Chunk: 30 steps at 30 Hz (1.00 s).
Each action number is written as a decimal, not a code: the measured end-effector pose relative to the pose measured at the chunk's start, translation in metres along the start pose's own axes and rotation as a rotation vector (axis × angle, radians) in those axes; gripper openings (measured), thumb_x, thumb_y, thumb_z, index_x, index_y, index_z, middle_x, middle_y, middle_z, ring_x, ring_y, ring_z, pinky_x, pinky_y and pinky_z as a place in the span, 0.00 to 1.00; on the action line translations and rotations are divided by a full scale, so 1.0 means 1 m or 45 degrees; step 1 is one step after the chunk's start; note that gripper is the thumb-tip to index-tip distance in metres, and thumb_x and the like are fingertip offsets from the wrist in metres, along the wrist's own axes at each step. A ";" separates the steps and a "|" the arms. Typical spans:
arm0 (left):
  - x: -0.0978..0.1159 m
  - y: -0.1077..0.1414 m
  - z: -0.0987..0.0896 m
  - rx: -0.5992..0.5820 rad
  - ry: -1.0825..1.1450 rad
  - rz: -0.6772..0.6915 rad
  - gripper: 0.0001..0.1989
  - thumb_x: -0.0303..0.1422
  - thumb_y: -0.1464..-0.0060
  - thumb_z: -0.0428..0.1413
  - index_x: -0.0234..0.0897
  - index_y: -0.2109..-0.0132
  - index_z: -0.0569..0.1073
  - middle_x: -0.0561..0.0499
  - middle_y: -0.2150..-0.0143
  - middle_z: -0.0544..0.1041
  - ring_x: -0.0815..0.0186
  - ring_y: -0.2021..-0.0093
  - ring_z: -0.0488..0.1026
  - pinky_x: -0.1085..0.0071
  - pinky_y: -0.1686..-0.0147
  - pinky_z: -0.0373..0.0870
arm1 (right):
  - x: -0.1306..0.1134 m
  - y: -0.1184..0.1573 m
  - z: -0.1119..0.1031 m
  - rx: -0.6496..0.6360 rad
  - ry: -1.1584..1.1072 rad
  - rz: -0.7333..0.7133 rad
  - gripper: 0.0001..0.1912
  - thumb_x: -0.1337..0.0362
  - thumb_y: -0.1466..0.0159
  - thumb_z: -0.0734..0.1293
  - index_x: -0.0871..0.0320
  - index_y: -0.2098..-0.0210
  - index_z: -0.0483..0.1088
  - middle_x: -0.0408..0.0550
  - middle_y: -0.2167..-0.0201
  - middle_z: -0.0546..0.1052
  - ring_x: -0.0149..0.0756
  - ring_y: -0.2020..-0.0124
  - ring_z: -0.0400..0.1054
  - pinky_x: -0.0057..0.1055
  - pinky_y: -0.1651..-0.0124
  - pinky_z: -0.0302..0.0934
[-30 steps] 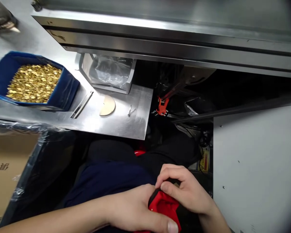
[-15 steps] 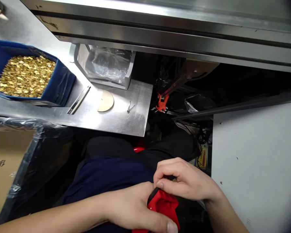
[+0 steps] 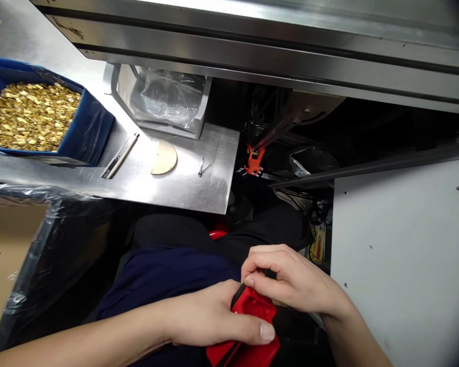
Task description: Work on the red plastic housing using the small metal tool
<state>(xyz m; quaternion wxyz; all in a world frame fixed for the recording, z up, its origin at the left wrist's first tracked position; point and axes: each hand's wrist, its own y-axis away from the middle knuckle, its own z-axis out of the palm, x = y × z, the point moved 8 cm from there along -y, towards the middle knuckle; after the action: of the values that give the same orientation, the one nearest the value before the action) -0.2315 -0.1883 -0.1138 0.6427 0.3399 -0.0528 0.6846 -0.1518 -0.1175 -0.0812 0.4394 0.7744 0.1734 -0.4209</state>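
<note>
Low in the head view, my left hand (image 3: 218,318) is wrapped round a red plastic part (image 3: 258,308) that has a hollow inside and a black strip along its edge. The thumb lies across the red part's front. My right hand (image 3: 279,278) is closed at the top end of the red part, its thumb and index finger pinched at the black strip (image 3: 238,294). What exactly those fingertips grip is too small to tell.
On the metal table (image 3: 183,188) are a blue bin (image 3: 94,122) of brass pieces, a grey bin (image 3: 176,130) with clear bags, a cutter (image 3: 120,156), a pale half-round disc (image 3: 164,157) and small metal pins (image 3: 202,168). A white panel (image 3: 401,244) stands right.
The red part has risen slightly and more of its lower end shows. Both hands keep their hold. The whole view has shifted a little, with the table things now further left.
</note>
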 end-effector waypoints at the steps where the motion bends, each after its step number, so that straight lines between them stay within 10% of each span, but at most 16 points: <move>1: 0.001 0.000 0.001 -0.017 0.023 0.014 0.20 0.48 0.45 0.64 0.36 0.67 0.70 0.55 0.71 0.64 0.67 0.69 0.60 0.72 0.68 0.60 | 0.002 -0.001 -0.001 0.011 0.007 0.000 0.05 0.69 0.31 0.67 0.55 0.63 0.75 0.39 0.66 0.77 0.27 0.68 0.69 0.25 0.65 0.59; 30: -0.008 0.002 0.000 -0.070 0.176 -0.048 0.21 0.48 0.51 0.69 0.35 0.63 0.76 0.54 0.68 0.70 0.67 0.68 0.65 0.73 0.65 0.66 | 0.018 0.002 0.014 0.293 -0.620 -0.246 0.03 0.67 0.33 0.72 0.57 0.65 0.75 0.45 0.65 0.77 0.34 0.62 0.71 0.31 0.56 0.66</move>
<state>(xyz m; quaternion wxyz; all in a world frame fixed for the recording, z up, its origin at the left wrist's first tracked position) -0.2335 -0.1957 -0.1175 0.6667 0.2752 -0.0206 0.6923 -0.1472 -0.1322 -0.0981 0.3350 0.6752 0.0867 -0.6514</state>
